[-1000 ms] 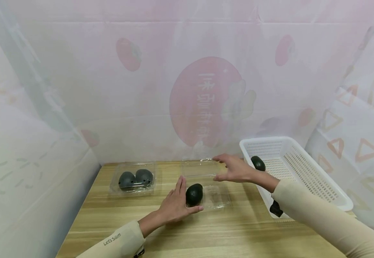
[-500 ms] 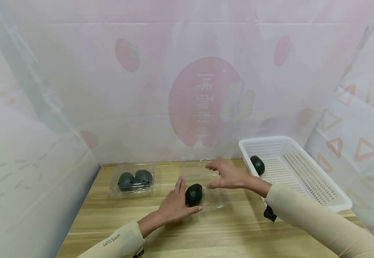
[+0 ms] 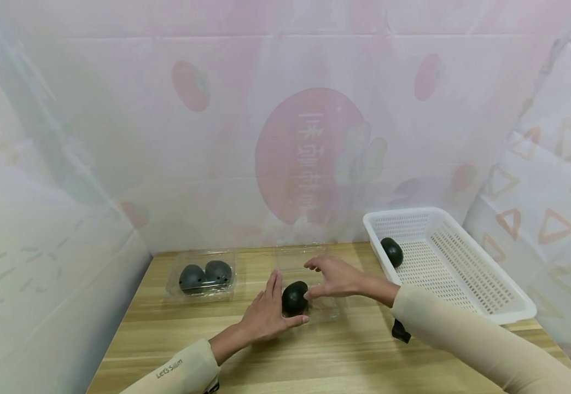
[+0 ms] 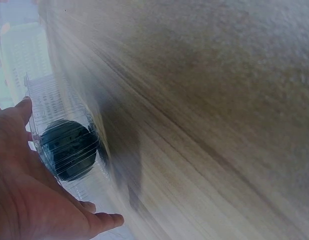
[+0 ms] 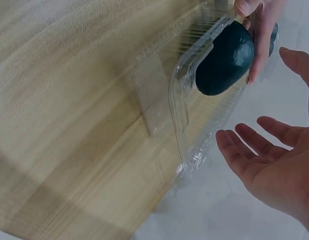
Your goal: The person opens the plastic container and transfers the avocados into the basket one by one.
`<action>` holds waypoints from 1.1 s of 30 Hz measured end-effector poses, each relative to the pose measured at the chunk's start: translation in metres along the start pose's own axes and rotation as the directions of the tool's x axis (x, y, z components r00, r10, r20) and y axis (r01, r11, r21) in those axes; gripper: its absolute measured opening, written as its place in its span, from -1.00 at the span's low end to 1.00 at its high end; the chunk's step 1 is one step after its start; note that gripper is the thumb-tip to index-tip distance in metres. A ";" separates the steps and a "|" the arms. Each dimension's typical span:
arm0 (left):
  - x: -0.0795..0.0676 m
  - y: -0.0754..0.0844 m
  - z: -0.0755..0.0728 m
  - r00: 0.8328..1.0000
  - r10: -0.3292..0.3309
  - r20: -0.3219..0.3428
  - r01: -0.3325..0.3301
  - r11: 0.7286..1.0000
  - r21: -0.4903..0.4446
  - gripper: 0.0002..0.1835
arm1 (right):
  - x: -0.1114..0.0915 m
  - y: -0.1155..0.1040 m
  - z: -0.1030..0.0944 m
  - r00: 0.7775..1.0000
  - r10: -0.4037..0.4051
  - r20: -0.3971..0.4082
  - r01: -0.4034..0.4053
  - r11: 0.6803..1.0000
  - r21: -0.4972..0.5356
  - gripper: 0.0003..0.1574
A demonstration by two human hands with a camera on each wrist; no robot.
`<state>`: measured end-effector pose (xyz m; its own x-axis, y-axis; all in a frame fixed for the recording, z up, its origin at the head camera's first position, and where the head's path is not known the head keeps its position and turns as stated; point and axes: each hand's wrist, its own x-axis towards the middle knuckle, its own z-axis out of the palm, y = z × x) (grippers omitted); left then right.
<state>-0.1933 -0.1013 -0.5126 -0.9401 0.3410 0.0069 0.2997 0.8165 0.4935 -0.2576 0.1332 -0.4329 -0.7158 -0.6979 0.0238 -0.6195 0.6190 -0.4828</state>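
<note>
In the head view a dark green avocado (image 3: 295, 299) sits at the left end of a clear plastic clamshell box (image 3: 327, 309), whose lid (image 3: 295, 256) lies folded back behind it. My left hand (image 3: 266, 316) rests against that left end, fingers and thumb straight and spread about the box. The left wrist view has the avocado (image 4: 70, 149) behind the clear ribbed wall. My right hand (image 3: 339, 276) hovers over the box, its thumb close to the avocado. In the right wrist view that hand (image 5: 279, 155) holds nothing, its fingers loosely bent and apart from the box.
At the left stands a clear plastic box (image 3: 202, 294) with two avocados (image 3: 218, 272) inside. A white perforated basket (image 3: 507, 284) at the right holds another avocado (image 3: 392, 252). Printed cloth (image 3: 216, 164) rises behind the wooden table (image 3: 275, 366).
My right hand has moved left and slightly down, from beside the lid to near the avocado in the box. My left hand has stayed at the box's left end.
</note>
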 end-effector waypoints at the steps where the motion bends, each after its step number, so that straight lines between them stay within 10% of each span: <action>1: 0.000 0.000 0.000 1.000 0.000 0.000 0.000 1.000 0.000 0.42 | 0.001 0.000 0.002 1.000 0.004 0.003 -0.004 1.000 -0.001 -0.04; 33: 0.001 -0.001 0.002 1.000 -0.002 -0.001 0.002 1.000 0.011 0.40 | 0.022 -0.010 0.045 0.998 0.057 0.025 -0.055 0.997 -0.051 -0.05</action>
<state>-0.1944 -0.1007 -0.5146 -0.9410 0.3385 0.0065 0.2991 0.8222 0.4843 -0.2528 0.0956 -0.4671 -0.7415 -0.6705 -0.0258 -0.5946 0.6744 -0.4378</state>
